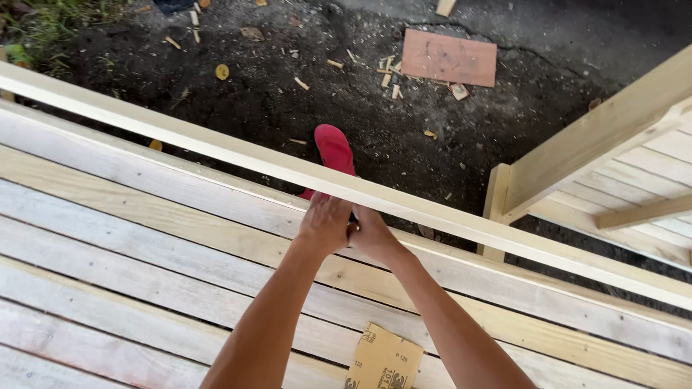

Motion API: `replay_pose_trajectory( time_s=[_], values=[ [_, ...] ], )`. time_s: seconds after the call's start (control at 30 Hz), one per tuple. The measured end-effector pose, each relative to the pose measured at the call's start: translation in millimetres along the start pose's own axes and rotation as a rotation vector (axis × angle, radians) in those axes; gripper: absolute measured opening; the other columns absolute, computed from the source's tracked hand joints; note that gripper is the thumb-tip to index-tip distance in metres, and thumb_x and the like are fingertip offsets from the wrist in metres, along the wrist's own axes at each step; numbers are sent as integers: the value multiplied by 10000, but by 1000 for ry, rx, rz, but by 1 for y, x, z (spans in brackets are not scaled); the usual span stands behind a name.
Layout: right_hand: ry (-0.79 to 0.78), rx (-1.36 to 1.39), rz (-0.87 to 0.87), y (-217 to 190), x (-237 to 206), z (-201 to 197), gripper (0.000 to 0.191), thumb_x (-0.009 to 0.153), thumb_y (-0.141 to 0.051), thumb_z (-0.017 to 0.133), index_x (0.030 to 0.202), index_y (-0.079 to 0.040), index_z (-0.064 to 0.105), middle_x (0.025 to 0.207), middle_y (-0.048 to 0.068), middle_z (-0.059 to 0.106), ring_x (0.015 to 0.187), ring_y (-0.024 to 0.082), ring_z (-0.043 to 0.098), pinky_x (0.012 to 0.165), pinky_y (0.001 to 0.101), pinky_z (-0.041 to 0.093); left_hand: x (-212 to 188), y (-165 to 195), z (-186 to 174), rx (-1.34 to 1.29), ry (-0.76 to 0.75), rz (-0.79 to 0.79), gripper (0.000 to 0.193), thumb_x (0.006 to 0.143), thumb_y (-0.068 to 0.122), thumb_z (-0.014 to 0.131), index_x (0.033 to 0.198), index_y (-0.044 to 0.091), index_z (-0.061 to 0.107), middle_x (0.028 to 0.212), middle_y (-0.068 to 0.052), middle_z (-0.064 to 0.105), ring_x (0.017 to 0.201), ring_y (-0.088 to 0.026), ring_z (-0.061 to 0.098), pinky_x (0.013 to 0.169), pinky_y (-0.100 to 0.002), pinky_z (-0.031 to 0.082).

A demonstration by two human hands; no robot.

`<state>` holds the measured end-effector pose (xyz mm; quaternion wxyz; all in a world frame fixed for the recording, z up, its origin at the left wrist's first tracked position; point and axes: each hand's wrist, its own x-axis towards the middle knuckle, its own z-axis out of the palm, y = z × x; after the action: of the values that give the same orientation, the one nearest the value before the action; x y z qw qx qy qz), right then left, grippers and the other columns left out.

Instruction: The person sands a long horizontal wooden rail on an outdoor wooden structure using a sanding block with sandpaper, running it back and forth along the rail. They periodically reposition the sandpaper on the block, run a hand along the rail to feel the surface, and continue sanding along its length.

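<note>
Both hands pressed together at frame centre, left hand and right hand, each grip clenched against the near edge of a long pale wooden rail running from upper left to right edge. Held item between palms hidden; cannot tell what. Slatted wooden worktop beneath forearms. Tan sandpaper sheet lying on slats, bottom centre. Red sandal beyond rail on dark ground. Reddish board and wood chips, upper centre.

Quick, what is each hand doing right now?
Left hand: closed against the long wooden rail.
Right hand: closed against the same rail; what it grips cannot be told.
</note>
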<state>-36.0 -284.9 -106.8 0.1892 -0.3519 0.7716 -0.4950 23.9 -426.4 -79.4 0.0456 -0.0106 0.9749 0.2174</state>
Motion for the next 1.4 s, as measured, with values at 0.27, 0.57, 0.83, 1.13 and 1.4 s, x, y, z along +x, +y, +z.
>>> replay_pose_trajectory(
  time_s=[0.27, 0.57, 0.83, 1.13, 1.4],
  values=[
    [281, -291, 217, 11, -22, -36, 283, 980, -218, 550, 1117, 22, 609, 920, 174, 707, 870, 286, 697, 787, 412, 554, 27, 13, 11, 171, -309, -152, 743, 952, 398, 662, 1535, 109, 304, 1610, -101, 347, 1497, -281, 286, 1174, -529, 263],
    [-192, -466, 536, 34, -13, -58, 426, 1065, -395, 398, 1224, -103, 664, 1119, 165, 720, 1011, 326, 670, 905, 482, 519, -30, -7, 26, 120, 149, 71, 534, 892, 113, 540, 1425, 83, 542, 1486, -80, 563, 1415, -247, 471, 1171, -491, 325],
    [-238, -466, 340, -5, -26, -49, 409, 1050, -418, 496, 1293, -106, 600, 1145, 166, 692, 1044, 345, 655, 907, 484, 505, -13, 5, 19, 112, -51, -180, 416, 977, 167, 518, 1372, 69, 603, 1349, -134, 655, 1343, -287, 541, 1235, -491, 293],
    [79, -699, 40, -15, -52, -31, 334, 834, -47, 659, 1159, -56, 736, 1042, 190, 727, 940, 372, 691, 813, 479, 556, -14, -3, 26, 119, 163, -59, 454, 866, 99, 540, 1305, 24, 629, 1352, -156, 653, 1315, -297, 566, 1232, -472, 292],
    [228, -761, 86, -17, -63, -11, 280, 816, -6, 660, 1084, -33, 737, 1037, 151, 748, 940, 348, 705, 833, 456, 564, -24, -5, 31, 19, 436, 157, 429, 845, 73, 540, 1250, -8, 656, 1285, -190, 681, 1267, -328, 590, 1138, -522, 332]
  ],
)
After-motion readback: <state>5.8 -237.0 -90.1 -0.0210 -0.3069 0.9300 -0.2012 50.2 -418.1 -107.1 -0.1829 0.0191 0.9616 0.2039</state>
